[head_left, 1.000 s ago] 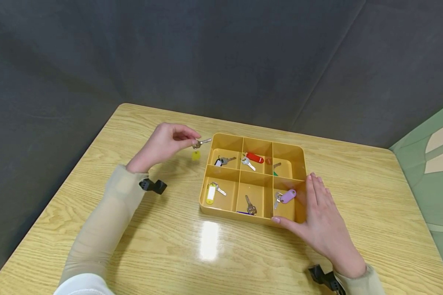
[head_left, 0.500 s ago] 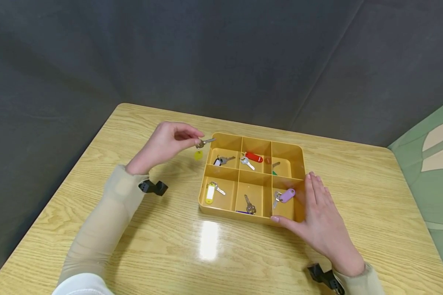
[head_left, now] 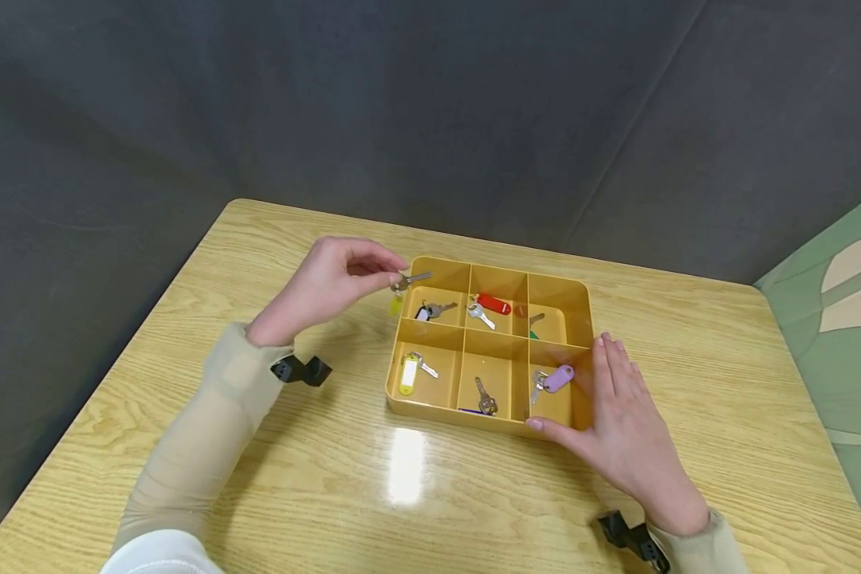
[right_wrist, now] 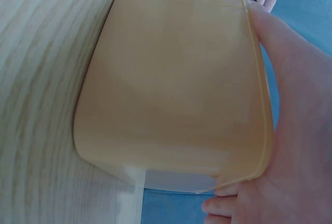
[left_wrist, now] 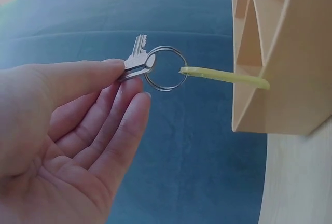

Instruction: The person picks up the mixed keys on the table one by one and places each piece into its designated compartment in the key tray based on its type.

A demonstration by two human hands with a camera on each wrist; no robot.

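My left hand pinches a key between thumb and fingers, just off the back left corner of a yellow divided box. From its split ring hangs a yellow key tag, seen edge-on in the left wrist view. The key's blade reaches over the box's left rim. At the box's right front corner rests my right hand, thumb on the front rim and straight fingers along the right side. The right wrist view shows the box's outer wall; the left hand appears small behind it.
Inside the compartments lie tagged keys: a yellow tag, a lilac tag, a red tag, a white-and-black tag, plus partly hidden blue and green ones. The wooden table ends at a dark partition.
My left hand has moved right with the key, bringing the blade from beside the box to over its left rim. My right hand stays where it was on the box.
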